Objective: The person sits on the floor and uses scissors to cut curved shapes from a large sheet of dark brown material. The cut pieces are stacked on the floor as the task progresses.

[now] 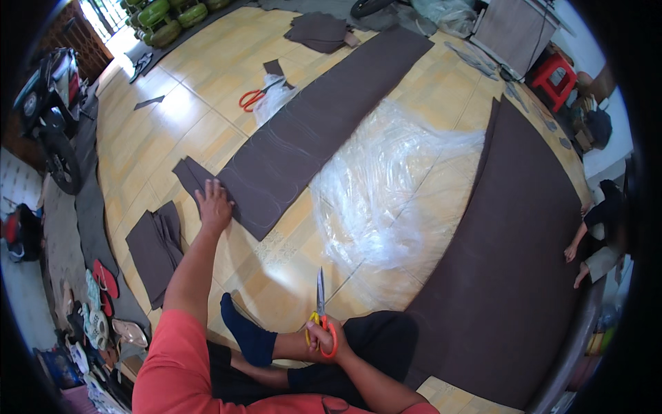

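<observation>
My left hand (216, 205) lies flat with its fingers spread, on a small dark brown cut piece (190, 174) and the near end of a long brown strip (303, 141). Pale curved outlines are drawn along that strip. In front of my lap my right hand (325, 339) grips scissors (320, 295) with orange and yellow handles. Their blades point away from me, apart from the material, and look nearly closed. Left of my left forearm sits a stack of brown cut pieces (153, 241).
Crumpled clear plastic (379, 186) covers floor beside the strip. A big brown sheet (510, 276) spreads on the right, near another person's hand (571, 252). Orange-handled scissors (248, 101) lie beyond the strip. Sandals (105, 277), a motorcycle (55, 117) and green cylinders (162, 21) stand along the edges.
</observation>
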Demonstrator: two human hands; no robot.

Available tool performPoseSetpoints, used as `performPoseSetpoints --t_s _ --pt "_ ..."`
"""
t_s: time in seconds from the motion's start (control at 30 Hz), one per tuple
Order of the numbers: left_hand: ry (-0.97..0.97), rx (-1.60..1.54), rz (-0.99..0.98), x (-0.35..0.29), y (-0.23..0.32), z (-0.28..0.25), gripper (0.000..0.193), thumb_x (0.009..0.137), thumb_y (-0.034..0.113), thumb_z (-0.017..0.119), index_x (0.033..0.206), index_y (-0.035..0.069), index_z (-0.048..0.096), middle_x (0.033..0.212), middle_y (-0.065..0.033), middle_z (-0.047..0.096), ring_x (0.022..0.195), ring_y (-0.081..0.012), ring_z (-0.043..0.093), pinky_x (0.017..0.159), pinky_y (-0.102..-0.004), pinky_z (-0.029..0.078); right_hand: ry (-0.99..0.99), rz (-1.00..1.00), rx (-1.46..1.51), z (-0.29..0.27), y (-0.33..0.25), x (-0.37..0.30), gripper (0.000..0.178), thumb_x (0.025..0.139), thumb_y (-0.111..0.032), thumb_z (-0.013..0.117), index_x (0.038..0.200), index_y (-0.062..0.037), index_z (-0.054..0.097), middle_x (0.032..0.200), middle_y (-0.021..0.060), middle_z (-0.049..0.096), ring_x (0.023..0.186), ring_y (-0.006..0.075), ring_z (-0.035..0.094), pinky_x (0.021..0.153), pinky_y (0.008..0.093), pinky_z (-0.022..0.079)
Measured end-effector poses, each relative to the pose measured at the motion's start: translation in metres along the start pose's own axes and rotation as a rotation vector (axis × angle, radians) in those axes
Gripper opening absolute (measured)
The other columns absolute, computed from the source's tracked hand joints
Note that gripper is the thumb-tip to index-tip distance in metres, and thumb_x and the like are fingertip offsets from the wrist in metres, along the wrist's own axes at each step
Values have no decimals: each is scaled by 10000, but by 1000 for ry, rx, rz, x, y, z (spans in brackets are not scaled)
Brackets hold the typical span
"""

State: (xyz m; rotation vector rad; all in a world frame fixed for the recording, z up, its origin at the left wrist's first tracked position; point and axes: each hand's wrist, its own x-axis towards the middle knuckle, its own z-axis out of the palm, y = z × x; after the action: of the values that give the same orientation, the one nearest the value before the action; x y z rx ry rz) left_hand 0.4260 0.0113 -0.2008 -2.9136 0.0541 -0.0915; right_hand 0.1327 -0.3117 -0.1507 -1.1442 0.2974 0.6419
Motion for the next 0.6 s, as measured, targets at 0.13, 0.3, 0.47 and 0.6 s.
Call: performPoseSetpoints --t_s 0.13,0.3,0.47,0.6 --pt "-156 -475 -513 -15 -7 16 483 877 299 661 1166 -66 537 1094 -251 605 981 -365 639 765 -539 519 -26 -11 6 -2 8 5 265 933 -252 560 849 -6 504 602 46 512 488 119 508 470 266 450" --pt "-319 -1535 -1078 -39 45 16 448 839 256 731 1038 -56 479 845 -184 576 591 -224 605 395 -339 456 9 -50 51 1 10 4 286 927 -242 559 767 -10 514 585 69 525 488 155 526 471 285 454" --pt "-421 -2154 -1020 -29 48 19 361 902 160 617 1119 -63 433 914 -193 569 826 -292 642 587 -392 579 14 -74 108 3 6 -4 281 921 -243 572 766 -14 524 578 70 526 482 162 531 463 291 454" --pt "-419 -2148 -720 -25 92 -69 282 947 -1 416 1213 -89 383 1109 -233 556 949 -373 653 755 -451 620 37 -113 188 -1 17 0 265 919 -248 573 809 -12 526 573 71 525 463 164 528 451 294 457"
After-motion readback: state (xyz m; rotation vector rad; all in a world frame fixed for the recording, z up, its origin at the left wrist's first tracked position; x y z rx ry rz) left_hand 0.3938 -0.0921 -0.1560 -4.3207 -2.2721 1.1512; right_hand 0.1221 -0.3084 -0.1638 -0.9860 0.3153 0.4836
